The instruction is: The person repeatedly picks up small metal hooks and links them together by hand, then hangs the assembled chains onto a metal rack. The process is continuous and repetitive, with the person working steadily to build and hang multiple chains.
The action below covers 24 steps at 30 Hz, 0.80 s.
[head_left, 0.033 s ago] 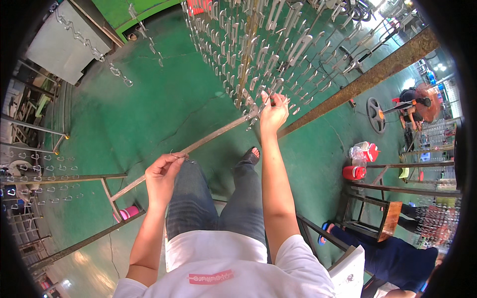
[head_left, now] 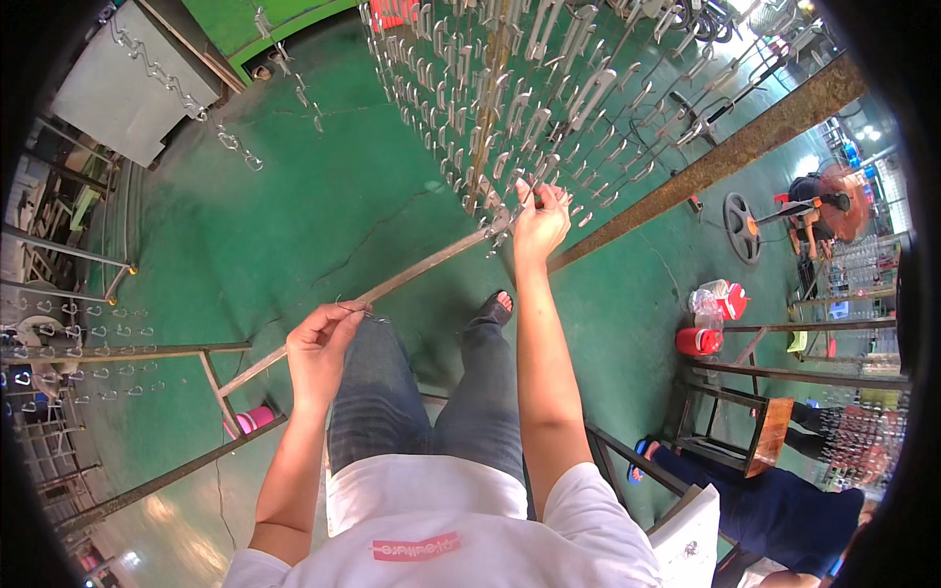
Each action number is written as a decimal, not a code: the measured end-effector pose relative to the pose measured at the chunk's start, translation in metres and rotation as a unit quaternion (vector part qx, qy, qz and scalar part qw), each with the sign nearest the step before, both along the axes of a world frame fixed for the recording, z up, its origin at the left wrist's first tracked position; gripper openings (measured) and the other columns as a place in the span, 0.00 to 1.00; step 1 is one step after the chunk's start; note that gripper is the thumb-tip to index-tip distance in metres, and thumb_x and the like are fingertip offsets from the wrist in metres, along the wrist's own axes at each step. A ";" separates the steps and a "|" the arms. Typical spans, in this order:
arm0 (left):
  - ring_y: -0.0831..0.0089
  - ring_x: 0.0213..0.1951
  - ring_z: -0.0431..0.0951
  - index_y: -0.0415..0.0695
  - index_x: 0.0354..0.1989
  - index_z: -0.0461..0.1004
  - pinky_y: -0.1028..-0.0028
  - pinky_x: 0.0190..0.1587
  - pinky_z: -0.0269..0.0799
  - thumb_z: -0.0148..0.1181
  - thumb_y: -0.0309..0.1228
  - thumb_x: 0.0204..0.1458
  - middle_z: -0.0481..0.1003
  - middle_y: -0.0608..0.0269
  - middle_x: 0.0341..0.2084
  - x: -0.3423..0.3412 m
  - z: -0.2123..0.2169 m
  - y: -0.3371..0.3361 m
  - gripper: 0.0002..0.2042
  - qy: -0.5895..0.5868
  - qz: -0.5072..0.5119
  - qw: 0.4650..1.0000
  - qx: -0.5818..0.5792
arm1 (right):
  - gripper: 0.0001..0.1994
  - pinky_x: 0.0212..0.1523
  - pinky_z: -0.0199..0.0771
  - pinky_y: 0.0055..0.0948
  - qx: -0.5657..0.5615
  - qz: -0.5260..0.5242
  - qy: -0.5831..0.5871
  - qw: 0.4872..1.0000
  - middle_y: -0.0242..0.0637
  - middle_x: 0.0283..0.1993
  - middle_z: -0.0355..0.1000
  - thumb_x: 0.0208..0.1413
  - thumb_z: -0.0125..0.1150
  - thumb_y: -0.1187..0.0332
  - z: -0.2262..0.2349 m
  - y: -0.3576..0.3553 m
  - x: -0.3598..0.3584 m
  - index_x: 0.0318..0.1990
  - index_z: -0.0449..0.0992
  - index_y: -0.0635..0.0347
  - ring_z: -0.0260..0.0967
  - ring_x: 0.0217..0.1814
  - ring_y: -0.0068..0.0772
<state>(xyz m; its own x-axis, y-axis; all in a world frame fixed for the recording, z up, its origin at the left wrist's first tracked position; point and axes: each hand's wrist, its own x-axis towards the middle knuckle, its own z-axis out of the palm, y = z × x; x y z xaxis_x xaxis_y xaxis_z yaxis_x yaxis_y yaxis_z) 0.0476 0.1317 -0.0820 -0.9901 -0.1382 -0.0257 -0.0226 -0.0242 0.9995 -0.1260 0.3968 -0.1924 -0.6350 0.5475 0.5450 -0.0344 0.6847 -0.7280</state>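
Observation:
In front of me hang many strands of small silver metal pieces (head_left: 534, 127), shaped like long loops and strung on thin wires. My right hand (head_left: 541, 223) is raised to the lower ends of these strands with its fingers closed in a pinch. What lies between those fingertips is too small to tell. Lower and to the left, above my knee, my left hand (head_left: 321, 341) pinches a thin bent wire hook (head_left: 367, 313) between thumb and forefinger. A narrow metal bar (head_left: 417, 269) of the rack runs slantwise beyond the left hand and up toward the right hand.
A thick rusty beam (head_left: 720, 152) slants up to the right. Further strands of metal pieces (head_left: 176, 93) hang at the upper left. On the right are a red drinks jug (head_left: 699, 341), a wooden-topped stool (head_left: 770, 436), and a person in dark clothes (head_left: 784, 505). A pink container (head_left: 255, 419) stands left.

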 end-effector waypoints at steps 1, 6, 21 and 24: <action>0.76 0.41 0.77 0.35 0.36 0.76 0.77 0.46 0.72 0.56 0.16 0.53 0.79 0.59 0.36 0.000 0.000 -0.001 0.04 0.000 -0.004 1.000 0.002 | 0.12 0.42 0.68 0.40 -0.002 -0.016 -0.015 1.000 0.36 0.33 0.74 0.46 0.67 0.56 0.001 -0.001 0.000 0.35 0.83 0.51 0.73 0.40 0.38; 0.76 0.41 0.77 0.35 0.36 0.76 0.77 0.47 0.72 0.56 0.16 0.54 0.79 0.58 0.36 -0.004 0.000 -0.003 0.04 0.008 -0.002 1.000 -0.005 | 0.10 0.37 0.69 0.35 -0.004 -0.013 -0.020 1.000 0.35 0.31 0.74 0.46 0.69 0.59 0.013 -0.001 -0.006 0.32 0.83 0.54 0.72 0.35 0.37; 0.77 0.40 0.78 0.36 0.36 0.77 0.78 0.47 0.72 0.58 0.18 0.53 0.79 0.60 0.37 0.006 0.009 0.000 0.04 0.010 0.004 1.000 -0.028 | 0.07 0.32 0.71 0.28 -0.095 0.098 0.004 0.991 0.33 0.29 0.75 0.46 0.70 0.65 0.002 0.001 0.054 0.32 0.83 0.56 0.72 0.30 0.31; 0.77 0.41 0.78 0.37 0.36 0.77 0.77 0.47 0.73 0.58 0.19 0.53 0.80 0.61 0.36 0.011 0.010 0.001 0.04 0.019 0.002 0.999 -0.031 | 0.07 0.34 0.71 0.26 -0.122 0.101 -0.066 0.985 0.35 0.29 0.74 0.45 0.70 0.69 -0.008 0.000 0.089 0.32 0.83 0.60 0.72 0.30 0.30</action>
<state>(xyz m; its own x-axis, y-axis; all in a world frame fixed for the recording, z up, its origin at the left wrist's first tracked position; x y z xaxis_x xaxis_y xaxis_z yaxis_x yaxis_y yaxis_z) 0.0582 0.1328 -0.0722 -0.9897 -0.1415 0.0204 0.0152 0.0381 0.9992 -0.0373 0.3964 -0.2000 -0.8010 0.5072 0.3180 -0.0450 0.4786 -0.8769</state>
